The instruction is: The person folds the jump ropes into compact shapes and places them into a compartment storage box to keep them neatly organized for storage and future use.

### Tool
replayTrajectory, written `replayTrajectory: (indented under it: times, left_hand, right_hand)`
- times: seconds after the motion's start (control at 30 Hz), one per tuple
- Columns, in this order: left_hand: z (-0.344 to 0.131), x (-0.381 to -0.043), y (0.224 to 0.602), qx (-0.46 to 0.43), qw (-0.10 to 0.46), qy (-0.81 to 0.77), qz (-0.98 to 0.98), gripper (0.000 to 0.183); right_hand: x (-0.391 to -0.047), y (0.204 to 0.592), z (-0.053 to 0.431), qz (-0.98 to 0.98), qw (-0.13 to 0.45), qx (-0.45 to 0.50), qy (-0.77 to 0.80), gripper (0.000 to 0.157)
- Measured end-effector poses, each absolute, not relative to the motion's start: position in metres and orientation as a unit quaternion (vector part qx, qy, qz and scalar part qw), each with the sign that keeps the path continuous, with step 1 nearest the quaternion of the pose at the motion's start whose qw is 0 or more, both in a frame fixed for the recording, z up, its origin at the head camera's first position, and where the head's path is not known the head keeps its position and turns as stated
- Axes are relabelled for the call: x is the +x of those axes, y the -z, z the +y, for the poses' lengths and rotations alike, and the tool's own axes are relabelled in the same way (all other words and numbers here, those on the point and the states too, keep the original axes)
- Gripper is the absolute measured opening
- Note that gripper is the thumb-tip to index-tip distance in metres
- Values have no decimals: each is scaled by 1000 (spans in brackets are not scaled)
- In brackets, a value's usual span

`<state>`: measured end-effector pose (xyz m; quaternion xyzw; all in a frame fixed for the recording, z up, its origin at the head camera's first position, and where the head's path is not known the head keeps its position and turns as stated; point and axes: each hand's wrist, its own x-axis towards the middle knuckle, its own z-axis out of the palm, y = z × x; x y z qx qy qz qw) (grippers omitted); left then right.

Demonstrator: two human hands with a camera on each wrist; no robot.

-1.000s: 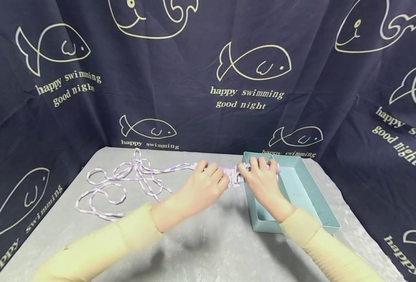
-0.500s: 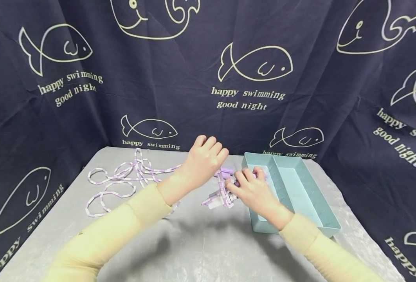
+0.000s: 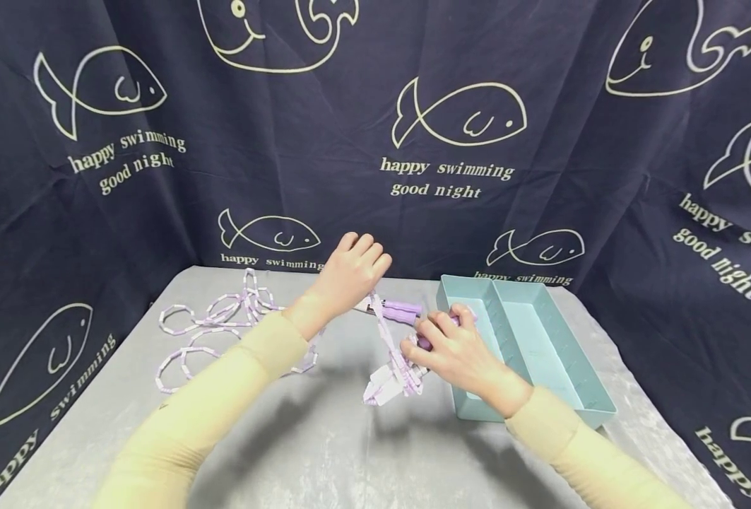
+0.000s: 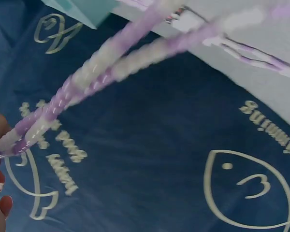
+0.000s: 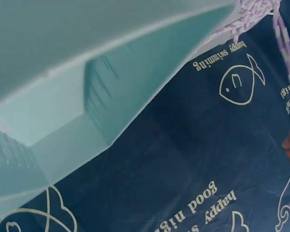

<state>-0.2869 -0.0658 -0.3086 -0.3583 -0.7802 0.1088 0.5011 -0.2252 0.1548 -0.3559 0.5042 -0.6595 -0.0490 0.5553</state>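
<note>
While one beaded rope [image 3: 250,302] lies loose on the counter [image 3: 324,459], the left hand [image 3: 352,272], now higher, pinches a strand [image 3: 384,330] drawn out from a bundle [image 3: 391,385], apparently loosening it; the right hand [image 3: 454,350] grips a purple handle [image 3: 424,342] by the teal box [image 3: 509,332].

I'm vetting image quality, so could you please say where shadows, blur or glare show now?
Head view: soft shadows on the table, pale washed-out sleeves; left wrist view: the beaded rope blurs toward the top, with small glints lower down; right wrist view: the near wall of the blue-green tray looks soft, out of focus.
</note>
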Motion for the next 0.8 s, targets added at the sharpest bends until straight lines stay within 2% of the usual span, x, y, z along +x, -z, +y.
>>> replayTrajectory:
  times: [0.23, 0.43, 0.8]
  left_hand:
    - [-76, -308, 325, -361, 478, -93, -795, 3]
    - [-78, -318, 338, -371, 484, -89, -787, 4]
    - [-93, -331, 360, -347, 429, -90, -829, 4]
  right_hand:
    - [-228, 357, 159, -635, 579, 510, 20, 26]
    - [-226, 352, 162, -636, 583, 506, -9, 24]
    - [-228, 354, 166, -628, 589, 505, -58, 23]
